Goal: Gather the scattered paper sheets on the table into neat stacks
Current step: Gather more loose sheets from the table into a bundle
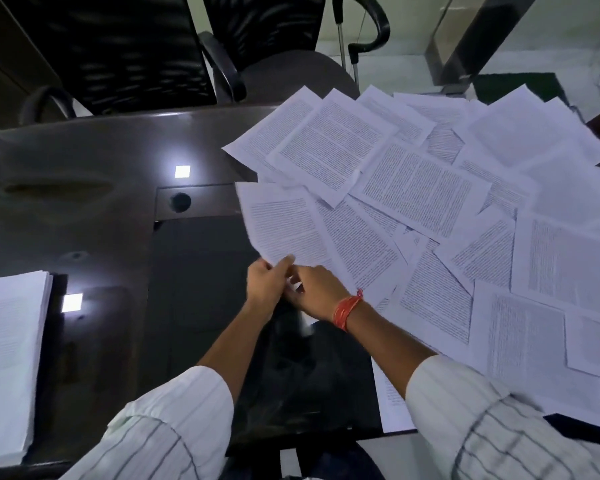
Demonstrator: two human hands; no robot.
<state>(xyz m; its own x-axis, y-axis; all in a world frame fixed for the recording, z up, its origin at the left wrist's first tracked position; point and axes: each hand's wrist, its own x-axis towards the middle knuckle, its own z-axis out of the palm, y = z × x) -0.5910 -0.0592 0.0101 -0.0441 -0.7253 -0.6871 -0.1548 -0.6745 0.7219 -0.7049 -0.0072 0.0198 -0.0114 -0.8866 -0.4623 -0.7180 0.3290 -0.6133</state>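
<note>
The stack lay at the table's left edge, with bare dark top between it and me; my left hand pinched one sheet by its near corner; my right hand gripped there too, advisably supporting it; loose sheets overhung the right edge.

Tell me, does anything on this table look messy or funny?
Yes. Printed sheets lie scattered over the right side of the table, overlapping at all angles, and some hang past its far edge. A neat stack sits at the left. The left hand pinches one lifted sheet, with the right hand beside it.
</note>
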